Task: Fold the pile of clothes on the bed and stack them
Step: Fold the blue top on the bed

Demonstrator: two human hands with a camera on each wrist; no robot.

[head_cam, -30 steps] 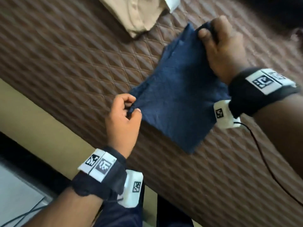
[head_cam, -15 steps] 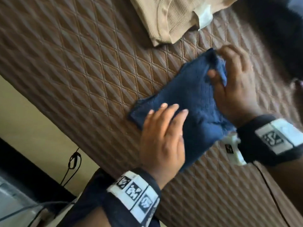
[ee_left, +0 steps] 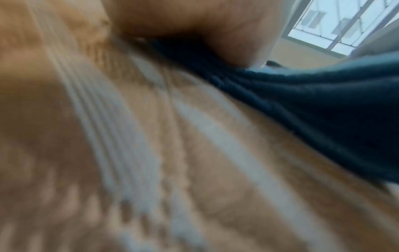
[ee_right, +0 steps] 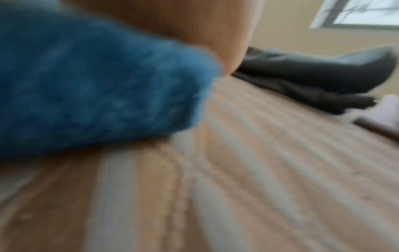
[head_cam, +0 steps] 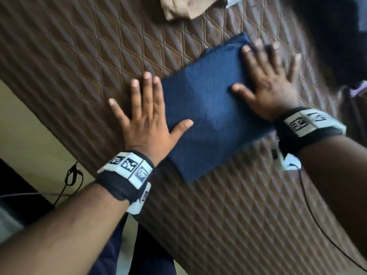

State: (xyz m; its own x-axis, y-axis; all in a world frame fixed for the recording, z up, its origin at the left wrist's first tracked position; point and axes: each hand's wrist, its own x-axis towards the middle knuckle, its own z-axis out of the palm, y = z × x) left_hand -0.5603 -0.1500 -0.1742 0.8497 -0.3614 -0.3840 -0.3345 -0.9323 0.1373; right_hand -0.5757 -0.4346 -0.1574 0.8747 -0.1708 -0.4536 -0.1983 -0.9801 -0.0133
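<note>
Since the earlier frames, both hands have let go of the cloth's corners and now lie flat on it.

Head view: the navy garment point(head_cam: 212, 116) lies folded into 1 flat rectangle on the quilted bed cover point(head_cam: 79, 56), near the bed's front edge. The left hand point(head_cam: 147, 120), fingers straight and spread, presses its left edge, with the fingertips on the cover beyond; the right hand point(head_cam: 272, 84), equally flat, presses its right end. Neither grasps anything. A beige garment point(head_cam: 188, 6) lies beyond, apart; dark clothing point(head_cam: 333, 36) lies to the right. Bare cover in front and to the left probably leaves room to slide or lift.

Left wrist view: blurred; the navy garment point(ee_left: 313, 102) rests on the cover under the palm.

Right wrist view: blurred; the garment's thick folded edge point(ee_right: 97, 85) shows beside the palm, the dark clothing point(ee_right: 313, 73) well beyond.

The cloth looks soft, light and limp; taking it under both short ends would likely keep the fold.
</note>
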